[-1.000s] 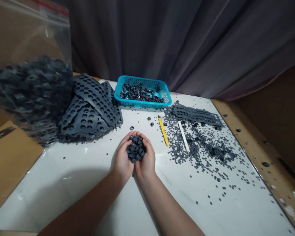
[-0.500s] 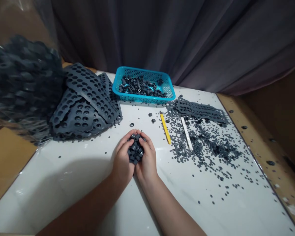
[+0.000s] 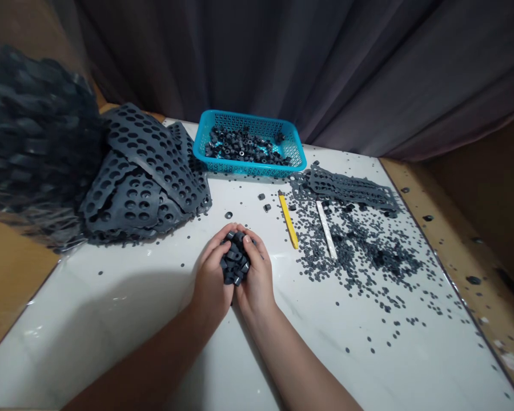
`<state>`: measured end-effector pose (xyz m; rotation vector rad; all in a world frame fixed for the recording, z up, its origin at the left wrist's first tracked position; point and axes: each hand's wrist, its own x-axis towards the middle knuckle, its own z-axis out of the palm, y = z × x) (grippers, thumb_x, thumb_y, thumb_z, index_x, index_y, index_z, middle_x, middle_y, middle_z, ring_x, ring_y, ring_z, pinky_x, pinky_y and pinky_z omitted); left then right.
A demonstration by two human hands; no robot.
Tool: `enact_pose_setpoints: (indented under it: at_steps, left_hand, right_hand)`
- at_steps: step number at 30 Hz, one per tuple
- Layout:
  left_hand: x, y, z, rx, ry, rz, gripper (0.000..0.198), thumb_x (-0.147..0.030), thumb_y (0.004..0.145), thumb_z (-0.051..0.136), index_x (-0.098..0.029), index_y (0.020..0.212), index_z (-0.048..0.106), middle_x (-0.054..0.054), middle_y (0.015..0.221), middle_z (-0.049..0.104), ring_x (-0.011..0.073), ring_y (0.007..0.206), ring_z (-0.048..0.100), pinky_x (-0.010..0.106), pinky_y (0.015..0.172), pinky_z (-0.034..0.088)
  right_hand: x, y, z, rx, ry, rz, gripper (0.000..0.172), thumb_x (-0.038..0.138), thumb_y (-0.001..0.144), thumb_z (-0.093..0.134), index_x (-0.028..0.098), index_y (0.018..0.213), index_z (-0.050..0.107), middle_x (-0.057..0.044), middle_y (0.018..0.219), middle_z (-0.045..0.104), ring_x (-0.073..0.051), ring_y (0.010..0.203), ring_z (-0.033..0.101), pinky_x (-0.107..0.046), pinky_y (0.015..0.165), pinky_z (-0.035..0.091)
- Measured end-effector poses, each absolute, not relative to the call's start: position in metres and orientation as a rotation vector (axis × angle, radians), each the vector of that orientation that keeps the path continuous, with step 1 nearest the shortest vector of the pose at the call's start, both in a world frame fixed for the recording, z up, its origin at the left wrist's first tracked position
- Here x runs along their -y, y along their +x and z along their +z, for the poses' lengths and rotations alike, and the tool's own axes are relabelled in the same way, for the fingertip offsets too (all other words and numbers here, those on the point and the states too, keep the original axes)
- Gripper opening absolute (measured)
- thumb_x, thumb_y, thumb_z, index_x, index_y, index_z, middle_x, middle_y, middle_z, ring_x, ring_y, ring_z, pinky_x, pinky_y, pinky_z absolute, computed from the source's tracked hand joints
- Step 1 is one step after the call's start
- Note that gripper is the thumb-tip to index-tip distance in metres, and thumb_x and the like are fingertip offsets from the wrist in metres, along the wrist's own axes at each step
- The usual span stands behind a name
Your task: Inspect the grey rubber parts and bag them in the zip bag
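My left hand (image 3: 212, 271) and my right hand (image 3: 256, 271) are cupped together just over the white tabletop. Between them they hold a heap of small dark grey rubber bushings (image 3: 235, 258), with both thumbs resting along the top of the pile. How many lie deeper in the palms is hidden. Beyond the hands stands a turquoise plastic basket (image 3: 251, 169), its floor partly covered with similar dark pieces. A few loose bushings (image 3: 266, 208) lie on the table between the hands and the basket.
Perforated rubber sheets (image 3: 143, 171) are piled at left beside a clear bag of dark pieces (image 3: 38, 125). To the right lie a yellow tool (image 3: 288, 221), a white stick (image 3: 326, 230), a thin perforated strip (image 3: 351, 188) and many scattered small discs (image 3: 355, 257). A curtain (image 3: 257, 57) hangs behind.
The view has shifted slightly. Both hands remain cupped around the bushings, and a few pieces in the heap sit differently between the thumbs.
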<state>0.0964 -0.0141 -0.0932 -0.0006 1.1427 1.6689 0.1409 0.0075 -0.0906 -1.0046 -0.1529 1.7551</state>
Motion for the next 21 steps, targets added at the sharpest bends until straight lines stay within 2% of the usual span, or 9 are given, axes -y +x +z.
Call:
enact_pose_setpoints:
  at_steps: [8,15,21]
  left_hand:
    - [0.012,0.097,-0.092,-1.125,-0.084,1.677,0.029,-0.016,0.078,0.048,-0.018,0.102,0.064,0.007,0.109,0.065,0.0189,0.109,0.056,0.029,0.099,0.039]
    - [0.003,0.094,-0.075,-0.936,-0.452,1.690,0.023,-0.016,0.082,0.045,-0.013,0.096,0.063,0.008,0.094,0.068,0.0168,0.092,0.064,0.032,0.094,0.045]
    - [0.002,0.091,-0.073,-0.873,-0.518,1.705,0.025,-0.015,0.085,0.041,-0.014,0.101,0.060,0.007,0.090,0.067,0.0154,0.083,0.066,0.035,0.092,0.047]
  right_hand:
    - [-0.005,0.141,-0.092,0.117,-0.939,1.762,0.014,0.024,0.071,0.064,0.015,0.081,0.065,-0.003,0.086,0.071,-0.013,0.087,0.065,-0.030,0.091,0.046]
    - [-0.010,0.143,-0.088,-0.069,-0.859,1.797,0.028,0.032,0.080,0.047,0.015,0.071,0.066,-0.003,0.080,0.072,-0.015,0.083,0.066,-0.035,0.093,0.045]
    - [-0.015,0.148,-0.087,-0.135,-0.820,1.842,0.025,0.030,0.078,0.044,0.017,0.075,0.066,-0.003,0.085,0.072,-0.017,0.087,0.066,-0.039,0.099,0.040]
